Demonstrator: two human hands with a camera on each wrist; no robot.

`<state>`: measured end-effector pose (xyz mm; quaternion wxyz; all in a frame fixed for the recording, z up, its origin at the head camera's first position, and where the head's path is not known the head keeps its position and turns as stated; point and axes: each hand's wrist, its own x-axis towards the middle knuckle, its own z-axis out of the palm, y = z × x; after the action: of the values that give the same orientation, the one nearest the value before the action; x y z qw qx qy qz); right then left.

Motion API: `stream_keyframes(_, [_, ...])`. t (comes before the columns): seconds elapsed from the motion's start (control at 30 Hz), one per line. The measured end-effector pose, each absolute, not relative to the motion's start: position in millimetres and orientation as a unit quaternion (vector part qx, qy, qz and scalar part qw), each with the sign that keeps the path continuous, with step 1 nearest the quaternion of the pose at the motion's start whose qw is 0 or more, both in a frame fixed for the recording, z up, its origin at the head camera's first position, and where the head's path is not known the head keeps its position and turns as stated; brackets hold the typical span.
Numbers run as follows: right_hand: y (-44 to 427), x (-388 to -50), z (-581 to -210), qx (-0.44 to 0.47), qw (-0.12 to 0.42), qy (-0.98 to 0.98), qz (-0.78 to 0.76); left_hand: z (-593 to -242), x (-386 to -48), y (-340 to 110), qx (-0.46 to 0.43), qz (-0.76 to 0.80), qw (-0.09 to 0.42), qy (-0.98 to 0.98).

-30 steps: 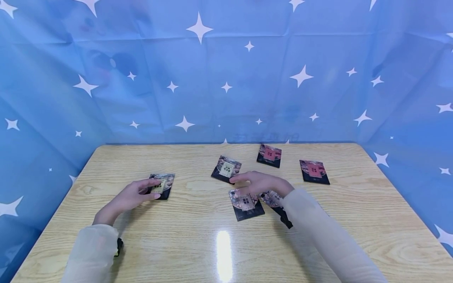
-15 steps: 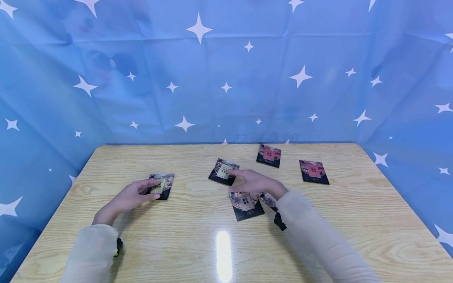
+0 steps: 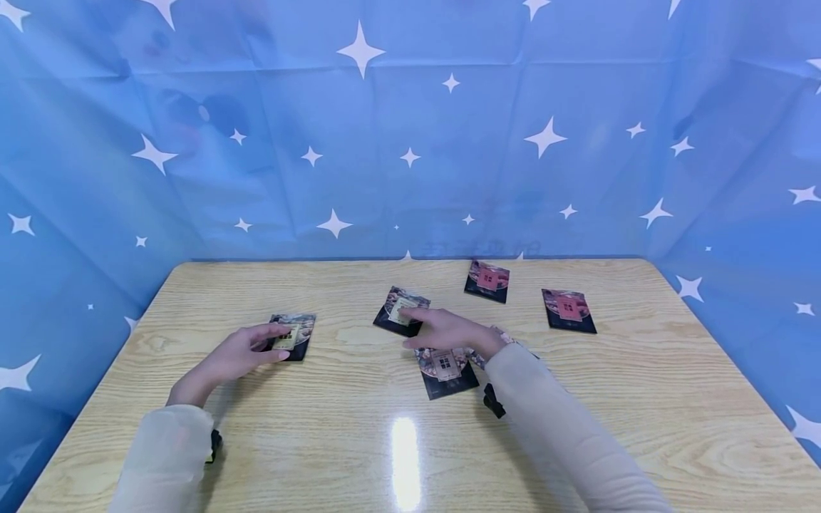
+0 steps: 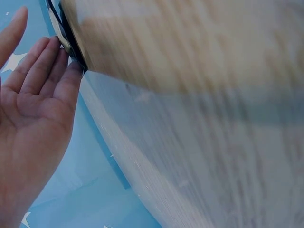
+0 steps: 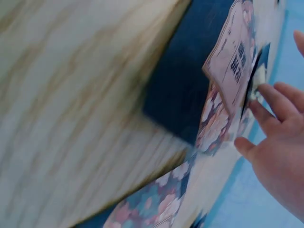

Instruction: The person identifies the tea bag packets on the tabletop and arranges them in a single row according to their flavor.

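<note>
In the head view my left hand rests its fingertips on a flat, dark square packet with a yellow label, at the table's left. The left wrist view shows those fingers nearly straight against the packet's edge. Near the middle, my right hand touches a similar packet with a pale green label, its fingertips on top and covering part of the label. Just below that hand lies a pink-labelled packet with a floral print; its top edge is partly hidden by the hand.
Another floral packet lies mostly hidden under the right forearm. Two red-labelled packets lie at the back right of the wooden table. Behind the table hangs a blue cloth with white stars.
My right hand has moved left onto the green-labelled packet, which has slid slightly left and toward me. My left hand and its packet have stayed in place.
</note>
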<state>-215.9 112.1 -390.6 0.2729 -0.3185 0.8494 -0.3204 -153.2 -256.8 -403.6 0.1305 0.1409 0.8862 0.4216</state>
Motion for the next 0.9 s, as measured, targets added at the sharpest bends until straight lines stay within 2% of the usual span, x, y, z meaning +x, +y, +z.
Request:
stream_keyframes(0.23, [103.4,-214.6,-389.6,-0.329,0.276,0.846,-0.314,-403.5,-153.2,-257.4,0.141,0.422,0.13,0.886])
stream_keyframes(0.43, [103.7,-217.7,-390.3,-0.298,0.252,0.865,-0.315,-403.6,-153.2,-256.8,0.142,0.422,0.13,0.886])
stream_keyframes(0.67, [101.9,-219.3,-390.0,-0.263,0.256,0.872,-0.325,-403.7,-153.0,-256.5,0.141,0.423,0.13,0.886])
stream_keyframes(0.9, [94.2,-217.3,-389.3,-0.299,0.27,0.851,-0.337,-404.1,-153.0,-256.6,0.145,0.421,0.126,0.886])
